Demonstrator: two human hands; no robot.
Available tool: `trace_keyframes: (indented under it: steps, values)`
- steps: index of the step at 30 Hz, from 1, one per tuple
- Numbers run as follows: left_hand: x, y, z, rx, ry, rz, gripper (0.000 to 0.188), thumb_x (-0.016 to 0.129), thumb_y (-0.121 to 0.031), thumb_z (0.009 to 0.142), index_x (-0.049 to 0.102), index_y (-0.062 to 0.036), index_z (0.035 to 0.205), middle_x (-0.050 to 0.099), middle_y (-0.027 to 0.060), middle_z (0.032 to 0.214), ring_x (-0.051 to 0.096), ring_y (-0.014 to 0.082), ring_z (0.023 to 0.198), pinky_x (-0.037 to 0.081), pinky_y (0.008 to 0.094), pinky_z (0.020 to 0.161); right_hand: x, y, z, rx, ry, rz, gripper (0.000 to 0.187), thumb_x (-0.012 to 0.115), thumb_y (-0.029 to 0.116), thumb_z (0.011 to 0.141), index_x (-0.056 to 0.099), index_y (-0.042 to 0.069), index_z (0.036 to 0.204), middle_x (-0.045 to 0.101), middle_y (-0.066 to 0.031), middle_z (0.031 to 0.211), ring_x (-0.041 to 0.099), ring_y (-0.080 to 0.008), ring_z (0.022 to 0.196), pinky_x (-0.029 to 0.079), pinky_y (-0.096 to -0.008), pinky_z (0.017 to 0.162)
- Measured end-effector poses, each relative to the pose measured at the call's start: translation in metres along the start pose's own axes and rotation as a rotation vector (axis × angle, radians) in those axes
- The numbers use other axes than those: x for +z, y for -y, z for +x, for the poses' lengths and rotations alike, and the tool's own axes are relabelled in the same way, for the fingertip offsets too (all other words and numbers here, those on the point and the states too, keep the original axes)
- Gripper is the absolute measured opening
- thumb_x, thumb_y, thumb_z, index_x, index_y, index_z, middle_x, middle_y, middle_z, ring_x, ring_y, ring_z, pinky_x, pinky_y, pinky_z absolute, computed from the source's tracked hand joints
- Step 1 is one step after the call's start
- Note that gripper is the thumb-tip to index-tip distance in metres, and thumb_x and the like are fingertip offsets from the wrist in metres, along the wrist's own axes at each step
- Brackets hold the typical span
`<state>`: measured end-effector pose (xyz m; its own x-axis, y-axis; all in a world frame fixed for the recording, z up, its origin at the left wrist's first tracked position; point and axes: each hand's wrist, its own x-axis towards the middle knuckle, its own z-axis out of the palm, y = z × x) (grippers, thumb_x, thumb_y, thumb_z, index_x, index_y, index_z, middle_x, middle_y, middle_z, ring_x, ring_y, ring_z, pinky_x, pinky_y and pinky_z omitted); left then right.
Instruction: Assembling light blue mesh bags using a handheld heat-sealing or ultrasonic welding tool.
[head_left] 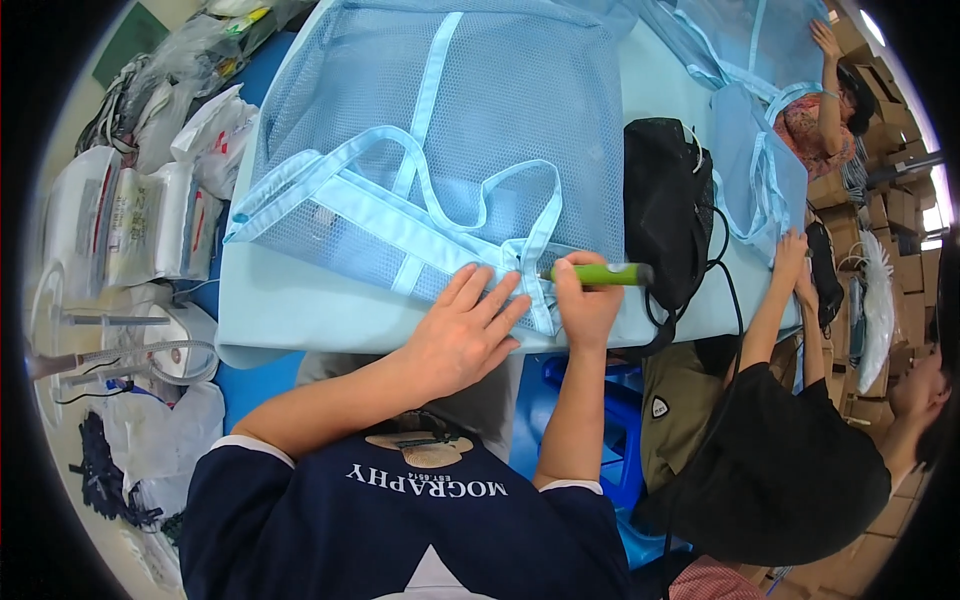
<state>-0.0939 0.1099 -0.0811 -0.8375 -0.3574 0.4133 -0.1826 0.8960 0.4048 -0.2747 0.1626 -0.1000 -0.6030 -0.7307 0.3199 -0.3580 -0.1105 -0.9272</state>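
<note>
A light blue mesh tote bag (480,80) lies flat on the table, its pale blue straps and top band near me. My left hand (458,335) rests on the band with fingers stretched out, pressing the fabric beside a strap end. My right hand (586,310) is closed around a green pen-shaped tool with a black end (603,274). The tool lies almost level, its working end toward the strap's base at the bag's right corner. Its exact kind is unclear, and the fingers partly cover it.
Right of the bag lies a black mesh pouch (668,215) with black cords. Beyond it, a co-worker in black (780,470) handles another blue mesh bag (755,165); another person sits farther back. Plastic-wrapped packs (135,225) stand at left, and cardboard boxes (900,270) line the right.
</note>
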Motion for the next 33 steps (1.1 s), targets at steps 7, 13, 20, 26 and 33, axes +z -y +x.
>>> trace_keyframes:
  steps: [7,13,20,26,33]
  values:
    - [-0.005,0.007,-0.007,0.028,-0.147,-0.088,0.05,0.069,-0.017,0.078,0.053,0.0012,0.121,0.048,0.021,0.131,0.042,0.0395,0.125,0.029,0.0538,0.106,0.002,0.035,0.001,0.143,-0.093,0.165,0.026,0.064,0.014,0.091,0.058,0.0,0.112,0.066,-0.0091,0.085,0.061,-0.0118,0.069,0.047,-0.0224,0.06]
    - [-0.038,0.027,-0.007,-0.184,-0.286,0.118,0.049,0.067,-0.016,0.079,0.051,-0.0005,0.123,0.049,0.018,0.131,0.039,0.0407,0.128,0.023,0.0584,0.107,0.012,0.028,-0.006,0.016,-0.08,0.08,0.032,0.066,0.008,0.088,0.055,0.002,0.117,0.064,-0.0105,0.103,0.06,-0.0132,0.092,0.049,-0.0253,0.079]
    - [-0.033,0.047,-0.006,-0.195,-0.281,0.055,0.04,0.068,-0.017,0.08,0.056,-0.0029,0.115,0.054,0.0157,0.128,0.043,0.0372,0.125,0.023,0.0562,0.107,0.022,0.036,-0.016,0.127,-0.219,0.271,0.037,0.068,0.0,0.084,0.052,0.002,0.118,0.058,-0.0033,0.09,0.054,-0.0067,0.077,0.046,-0.0199,0.071]
    - [-0.031,0.05,-0.006,-0.167,-0.322,0.05,0.038,0.068,-0.017,0.08,0.057,-0.0005,0.112,0.056,0.0182,0.123,0.046,0.0395,0.121,0.025,0.0592,0.105,0.024,0.048,-0.015,0.171,-0.249,0.308,0.037,0.067,-0.003,0.082,0.052,0.002,0.116,0.058,-0.0019,0.085,0.052,-0.0044,0.069,0.043,-0.0175,0.061]
    - [-0.032,0.047,-0.003,-0.175,-0.281,0.072,0.037,0.067,-0.017,0.081,0.058,-0.0007,0.112,0.056,0.0181,0.123,0.046,0.0401,0.121,0.025,0.0591,0.105,0.025,0.043,-0.014,0.182,-0.271,0.328,0.039,0.067,-0.003,0.082,0.052,0.003,0.117,0.058,-0.0022,0.083,0.052,-0.0051,0.067,0.043,-0.0174,0.06]
